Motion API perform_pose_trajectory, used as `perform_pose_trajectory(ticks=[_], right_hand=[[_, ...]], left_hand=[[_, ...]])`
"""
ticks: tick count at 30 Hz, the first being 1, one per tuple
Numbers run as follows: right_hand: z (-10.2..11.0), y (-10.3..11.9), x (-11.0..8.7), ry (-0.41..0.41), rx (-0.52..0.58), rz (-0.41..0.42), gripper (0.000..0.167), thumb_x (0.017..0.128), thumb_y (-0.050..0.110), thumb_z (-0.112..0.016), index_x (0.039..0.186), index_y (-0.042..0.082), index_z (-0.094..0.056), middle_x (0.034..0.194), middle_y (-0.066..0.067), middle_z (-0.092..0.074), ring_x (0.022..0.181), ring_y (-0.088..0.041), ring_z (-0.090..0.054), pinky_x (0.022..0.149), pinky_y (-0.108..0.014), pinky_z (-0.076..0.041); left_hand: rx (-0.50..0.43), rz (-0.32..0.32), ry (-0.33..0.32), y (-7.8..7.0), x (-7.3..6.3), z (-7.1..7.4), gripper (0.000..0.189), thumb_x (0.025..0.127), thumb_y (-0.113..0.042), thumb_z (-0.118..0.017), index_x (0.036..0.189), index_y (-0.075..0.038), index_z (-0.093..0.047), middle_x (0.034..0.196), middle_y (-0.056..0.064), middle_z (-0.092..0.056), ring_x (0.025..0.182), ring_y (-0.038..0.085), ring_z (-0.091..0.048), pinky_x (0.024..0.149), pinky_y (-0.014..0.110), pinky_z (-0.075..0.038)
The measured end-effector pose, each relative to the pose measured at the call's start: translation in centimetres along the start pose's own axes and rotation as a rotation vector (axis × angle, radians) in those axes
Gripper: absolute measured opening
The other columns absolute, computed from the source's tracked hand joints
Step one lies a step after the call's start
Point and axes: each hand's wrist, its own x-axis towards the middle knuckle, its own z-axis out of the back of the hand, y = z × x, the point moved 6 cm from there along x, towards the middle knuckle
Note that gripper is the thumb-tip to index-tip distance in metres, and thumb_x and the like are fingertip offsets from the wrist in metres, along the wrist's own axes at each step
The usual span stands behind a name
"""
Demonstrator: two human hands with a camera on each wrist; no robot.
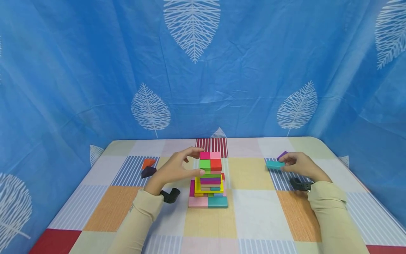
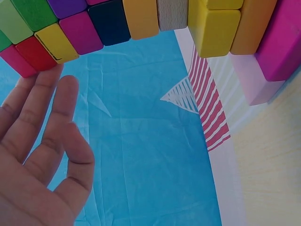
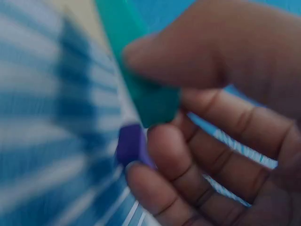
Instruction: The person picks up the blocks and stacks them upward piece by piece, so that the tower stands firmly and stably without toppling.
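A tower of colourful blocks (image 1: 210, 180) stands upright on the table, wider at its base than at the top. Beside its upper layers is my left hand (image 1: 172, 171), its fingertips at the far edge and its thumb at the near edge. In the left wrist view, fingers of this hand (image 2: 42, 127) touch the red and yellow blocks near the top. Over to the right, my right hand (image 1: 302, 167) pinches a teal block (image 1: 274, 165) between thumb and fingers, just above the cloth. A purple block (image 3: 132, 146) lies by that hand's lower fingertips.
An orange-red block (image 1: 148, 163) and a dark block (image 1: 148, 171) lie on the patchwork tablecloth (image 1: 253, 208), left of the tower and near the left forearm. A blue curtain (image 1: 241, 70) with white leaf prints hangs behind the table and along its sides.
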Motion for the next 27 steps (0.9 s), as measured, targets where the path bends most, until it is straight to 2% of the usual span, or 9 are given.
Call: perform_pose_trajectory(ticks=[3, 6, 8, 12, 16, 20, 23, 27], right_hand=[[0.1, 2.4, 0.2, -0.044, 0.076, 0.071, 0.029, 0.093, 0.002, -0.080, 0.117, -0.012, -0.072, 0.104, -0.015, -0.073, 0.089, -0.014, -0.064, 0.075, -0.022, -0.056], [0.1, 5.2, 0.3, -0.096, 0.149, 0.158, 0.028, 0.095, 0.000, -0.078, 0.119, -0.012, -0.072, 0.109, -0.019, -0.073, 0.090, -0.004, -0.066, 0.079, -0.019, -0.057], [0.0, 7.1, 0.3, -0.129, 0.194, 0.224, 0.027, 0.095, -0.002, -0.077, 0.120, -0.013, -0.071, 0.111, -0.019, -0.074, 0.091, -0.001, -0.067, 0.080, -0.017, -0.057], [-0.5, 10.4, 0.3, -0.176, 0.287, 0.325, 0.026, 0.094, -0.008, -0.075, 0.120, -0.014, -0.069, 0.110, 0.000, -0.074, 0.093, -0.001, -0.068, 0.082, -0.015, -0.057], [-1.3, 12.8, 0.2, -0.199, 0.383, 0.377, 0.027, 0.094, -0.012, -0.073, 0.119, -0.015, -0.067, 0.110, 0.016, -0.070, 0.095, -0.002, -0.068, 0.085, -0.015, -0.057], [-2.5, 14.8, 0.3, -0.202, 0.479, 0.424, 0.026, 0.093, -0.015, -0.072, 0.118, -0.017, -0.065, 0.111, 0.014, -0.071, 0.097, -0.005, -0.069, 0.086, -0.017, -0.058], [-3.5, 16.0, 0.3, -0.198, 0.512, 0.445, 0.024, 0.092, -0.017, -0.072, 0.115, -0.014, -0.067, 0.111, 0.005, -0.072, 0.097, -0.006, -0.070, 0.087, -0.019, -0.059], [-5.0, 17.2, 0.5, -0.175, 0.531, 0.452, 0.023, 0.092, -0.016, -0.073, 0.114, -0.012, -0.069, 0.109, 0.003, -0.072, 0.097, -0.006, -0.070, 0.089, -0.019, -0.059]], left_hand=[[-0.001, -0.008, -0.009, -0.1, 0.0, 0.0, 0.070, 0.091, -0.029, -0.085, 0.151, -0.005, -0.059, 0.138, 0.012, -0.068, 0.130, 0.037, -0.060, 0.105, 0.060, -0.050], [-0.002, -0.005, -0.012, 0.0, 0.1, 0.0, 0.068, 0.091, -0.027, -0.085, 0.150, -0.004, -0.060, 0.138, 0.012, -0.068, 0.130, 0.038, -0.060, 0.104, 0.054, -0.050], [0.002, -0.004, -0.014, 0.0, 0.1, 0.0, 0.068, 0.091, -0.028, -0.085, 0.150, -0.004, -0.060, 0.137, 0.012, -0.068, 0.130, 0.037, -0.060, 0.103, 0.050, -0.050], [0.009, 0.001, -0.021, 0.2, 0.1, 0.0, 0.067, 0.091, -0.028, -0.086, 0.149, -0.004, -0.061, 0.136, 0.011, -0.069, 0.128, 0.033, -0.061, 0.102, 0.047, -0.050], [0.011, 0.009, -0.024, 0.3, 0.1, 0.1, 0.066, 0.091, -0.028, -0.086, 0.148, -0.004, -0.062, 0.135, 0.012, -0.069, 0.126, 0.031, -0.062, 0.101, 0.046, -0.050], [0.006, 0.008, -0.023, 0.2, 0.1, 0.1, 0.066, 0.091, -0.027, -0.086, 0.147, -0.003, -0.062, 0.135, 0.012, -0.069, 0.126, 0.033, -0.062, 0.101, 0.045, -0.050], [0.000, 0.010, -0.020, 0.2, 0.1, 0.1, 0.066, 0.090, -0.027, -0.086, 0.147, -0.003, -0.062, 0.134, 0.012, -0.069, 0.127, 0.036, -0.061, 0.101, 0.044, -0.050], [-0.004, 0.011, -0.015, 0.2, 0.2, 0.1, 0.067, 0.090, -0.027, -0.086, 0.148, -0.003, -0.062, 0.134, 0.013, -0.069, 0.127, 0.038, -0.061, 0.100, 0.044, -0.050]])
